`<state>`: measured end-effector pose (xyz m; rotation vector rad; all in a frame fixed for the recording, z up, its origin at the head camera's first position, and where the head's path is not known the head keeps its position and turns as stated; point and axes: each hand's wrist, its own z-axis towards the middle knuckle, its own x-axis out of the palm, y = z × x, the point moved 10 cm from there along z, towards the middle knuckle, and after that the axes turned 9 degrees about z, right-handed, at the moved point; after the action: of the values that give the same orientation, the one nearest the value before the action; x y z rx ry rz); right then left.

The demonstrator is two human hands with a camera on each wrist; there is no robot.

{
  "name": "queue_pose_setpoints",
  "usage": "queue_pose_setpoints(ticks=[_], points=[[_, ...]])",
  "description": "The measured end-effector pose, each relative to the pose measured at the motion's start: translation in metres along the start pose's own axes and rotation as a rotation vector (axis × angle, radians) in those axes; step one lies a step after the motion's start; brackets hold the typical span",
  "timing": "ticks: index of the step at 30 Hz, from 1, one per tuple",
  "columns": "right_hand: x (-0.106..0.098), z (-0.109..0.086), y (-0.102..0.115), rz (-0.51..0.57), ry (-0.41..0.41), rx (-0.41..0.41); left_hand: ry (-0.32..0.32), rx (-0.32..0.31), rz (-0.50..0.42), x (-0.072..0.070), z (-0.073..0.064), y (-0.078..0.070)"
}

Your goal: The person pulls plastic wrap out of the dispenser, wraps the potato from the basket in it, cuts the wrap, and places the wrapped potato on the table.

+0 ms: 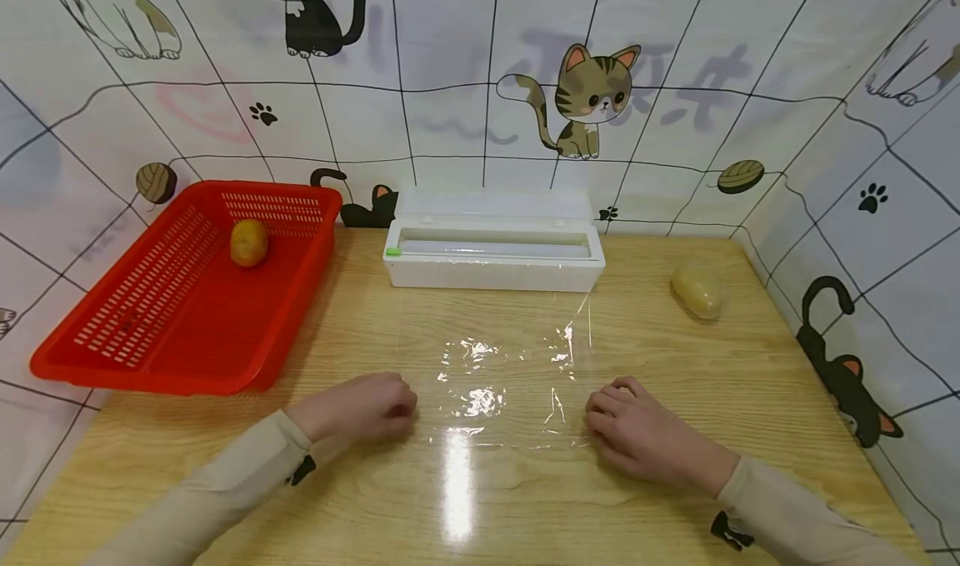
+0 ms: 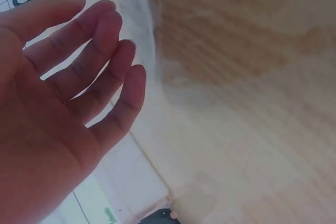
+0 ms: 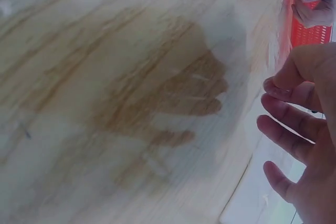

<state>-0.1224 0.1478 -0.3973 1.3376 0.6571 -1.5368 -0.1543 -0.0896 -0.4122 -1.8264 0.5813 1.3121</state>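
Clear plastic wrap [image 1: 480,366] spreads from the white dispenser box [image 1: 495,274] toward the person, its glossy creases catching the light. At its near left corner is my left hand [image 1: 363,406], fingers bent, the thumb near the index fingertip as if pinching the edge; the film there is hard to see. The right hand [image 1: 645,433] pinches the near right corner. In the right wrist view, its thumb [image 3: 291,72] meets the index finger while the other fingers spread loosely. Beyond that hand, a wrapped-looking potato [image 1: 699,291] lies on the table.
A red plastic basket [image 1: 258,374] stands at the left with one potato [image 1: 249,242] inside. The box's lid [image 1: 495,205] is raised, and a green cutter slider [image 1: 393,252] sits at its left end. Cat-printed cloth [image 1: 450,116] covers the walls around the wooden table [image 1: 360,508].
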Motion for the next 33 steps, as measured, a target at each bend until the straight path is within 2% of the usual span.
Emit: queue_pose_setpoints(ticks=[9,18,24,33], points=[[-0.003,0.004,-0.008,0.05,-0.055,0.07,-0.005,-0.051,-0.02,-0.018,0.001,0.018],[-0.001,0.007,-0.015,0.044,-0.069,0.074,-0.036,-0.068,-0.044,-0.058,-0.001,0.042],[0.003,0.007,-0.022,0.037,-0.057,0.08,-0.03,-0.173,-0.067,-0.083,-0.008,0.065],[0.004,0.008,-0.023,0.102,-0.059,0.088,-0.094,-0.279,-0.049,-0.124,-0.024,0.09]])
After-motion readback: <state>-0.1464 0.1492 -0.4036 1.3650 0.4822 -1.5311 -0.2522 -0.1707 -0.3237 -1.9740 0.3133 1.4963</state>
